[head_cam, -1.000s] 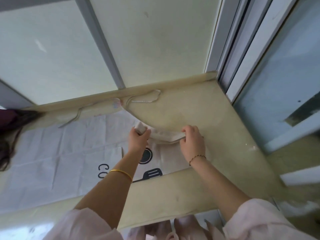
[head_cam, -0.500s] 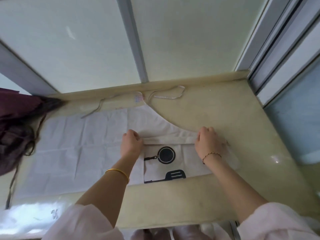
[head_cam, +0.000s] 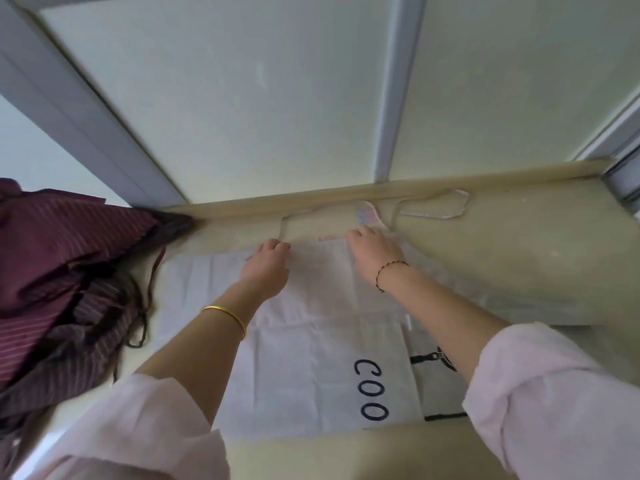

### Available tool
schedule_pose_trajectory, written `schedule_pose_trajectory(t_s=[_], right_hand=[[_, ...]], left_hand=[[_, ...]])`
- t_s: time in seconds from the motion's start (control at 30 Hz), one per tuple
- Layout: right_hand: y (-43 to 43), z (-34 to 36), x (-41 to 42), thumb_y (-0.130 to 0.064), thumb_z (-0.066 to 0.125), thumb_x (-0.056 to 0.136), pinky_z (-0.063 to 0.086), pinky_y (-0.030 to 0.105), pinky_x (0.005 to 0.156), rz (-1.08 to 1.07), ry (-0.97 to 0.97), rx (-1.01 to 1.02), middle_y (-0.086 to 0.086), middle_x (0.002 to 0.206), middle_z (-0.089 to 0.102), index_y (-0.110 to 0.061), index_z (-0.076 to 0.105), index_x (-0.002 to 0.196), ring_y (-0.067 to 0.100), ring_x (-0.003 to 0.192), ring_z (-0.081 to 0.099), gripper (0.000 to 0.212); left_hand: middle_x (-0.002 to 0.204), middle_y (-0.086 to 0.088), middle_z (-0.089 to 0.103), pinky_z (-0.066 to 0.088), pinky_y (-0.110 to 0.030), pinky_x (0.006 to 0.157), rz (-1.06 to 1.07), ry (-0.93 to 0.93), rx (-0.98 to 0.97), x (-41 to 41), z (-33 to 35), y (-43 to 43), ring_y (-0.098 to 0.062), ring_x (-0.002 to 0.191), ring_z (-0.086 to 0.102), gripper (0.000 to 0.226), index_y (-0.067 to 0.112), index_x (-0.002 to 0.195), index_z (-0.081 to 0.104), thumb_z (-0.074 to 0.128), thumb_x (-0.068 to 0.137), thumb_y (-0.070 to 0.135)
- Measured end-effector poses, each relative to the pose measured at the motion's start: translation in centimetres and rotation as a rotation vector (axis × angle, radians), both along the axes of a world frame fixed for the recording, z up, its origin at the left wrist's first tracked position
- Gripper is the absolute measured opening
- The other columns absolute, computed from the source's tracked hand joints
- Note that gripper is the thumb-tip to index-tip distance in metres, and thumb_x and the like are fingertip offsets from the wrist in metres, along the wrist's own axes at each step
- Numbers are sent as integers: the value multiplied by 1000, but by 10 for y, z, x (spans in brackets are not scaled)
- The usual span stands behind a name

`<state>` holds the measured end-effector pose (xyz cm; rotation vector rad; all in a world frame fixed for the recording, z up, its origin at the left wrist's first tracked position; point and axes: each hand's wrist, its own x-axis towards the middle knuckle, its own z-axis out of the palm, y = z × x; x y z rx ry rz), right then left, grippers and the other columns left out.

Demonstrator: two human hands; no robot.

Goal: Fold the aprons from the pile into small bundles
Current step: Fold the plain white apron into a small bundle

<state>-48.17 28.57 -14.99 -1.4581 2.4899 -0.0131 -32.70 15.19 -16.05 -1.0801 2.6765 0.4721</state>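
- Head view: the white apron [head_cam: 311, 358] lies flat on the bench [head_cam: 519, 254], right in front of me and reaching from the near edge almost to the back lip.
- The dark letters "COO" show on its near part. Just right of them a folded-over flap carries a black print, partly hidden by my right forearm.
- My left hand [head_cam: 268, 265] rests on the apron's far edge, left of the middle. Its fingers [head_cam: 277, 245] curl down close together at the hem. The blur keeps me from telling whether they pinch the cloth.
- My right hand [head_cam: 375, 252] sits just beside it at the far edge, near the corner with a pinkish patch. Its fingers [head_cam: 358, 235] are bent over the cloth there. Whether they pinch it I cannot tell either.
- A strap [head_cam: 433, 211] lies in a loop on the bench beyond my right hand, close to the back lip.
- The pile [head_cam: 52, 271] of maroon striped cloth is heaped at the left end of the bench, just beside the apron, with dark strings trailing from it.
- A gold bangle [head_cam: 225, 315] is on my left wrist, a thin dark bracelet [head_cam: 389, 271] on my right. Both pale pink sleeves [head_cam: 554, 410] are pushed up.
- A window [head_cam: 242, 98] with grey frames rises behind the bench.
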Motion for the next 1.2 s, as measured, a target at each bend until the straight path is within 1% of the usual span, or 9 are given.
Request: schedule_pose_trajectory(t_s=[0.13,0.23,0.3,0.47,0.63,0.77,0.87,0.97,1.2], right_hand=[[-28,-13,-10,-13,62,83,41,38,90,32,47,198,11,128,43,-13,42,124,31,121,41,46],[-39,-5,-20,-39,74,71,42,39,93,33,74,293,7,131,43,-20,43,124,30,128,35,64],[-43,3,-24,-44,77,67,44,39,91,14,26,330,6,132,42,-19,42,123,28,128,37,71],[-43,14,-21,-47,67,77,42,33,86,24,38,481,2,120,57,-23,50,114,24,113,53,47],[-25,28,-6,-27,51,87,29,34,87,218,361,406,-7,101,65,-26,65,98,16,109,51,18],[6,45,8,-13,45,94,32,31,93,163,307,391,3,106,63,-14,59,115,15,94,54,25],[28,52,32,-8,39,94,33,35,96,148,455,583,-5,96,61,-22,58,109,15,93,52,27],[55,50,68,-14,43,87,33,39,81,84,562,762,-2,108,60,-21,61,110,23,101,53,29],[132,30,114,-10,52,86,51,36,69,38,386,815,6,109,65,-11,64,111,30,93,64,27]], left_hand=[[135,-8,37,38,-39,100,-174,-121,-97,-7,-3,-26,-28,127,36,52,14,136,38,60,90,24],[128,-10,42,42,-39,96,-222,-160,-88,-15,3,-43,-29,122,40,59,11,132,40,67,84,34],[126,-10,45,43,-39,93,-243,-175,-70,-19,6,-49,-28,120,44,60,10,129,40,69,83,35],[122,-10,55,40,-38,88,-294,-207,-77,-20,2,-53,-29,114,47,46,10,120,44,63,86,33],[119,-7,50,39,-38,92,-376,-232,-102,-6,14,-52,-27,113,46,38,18,118,54,59,86,37],[109,-4,59,45,-33,80,-419,-312,-117,19,40,-41,-26,99,58,21,20,105,56,55,84,22],[103,-3,61,48,-33,72,-516,-431,-124,33,61,-20,-24,89,58,20,16,102,57,54,83,11],[99,-5,60,48,-33,72,-569,-609,-95,50,70,15,-25,89,60,25,10,104,59,57,81,4],[128,-9,58,44,-36,93,-515,-876,-194,104,58,113,-30,118,56,34,7,125,57,55,91,6]])
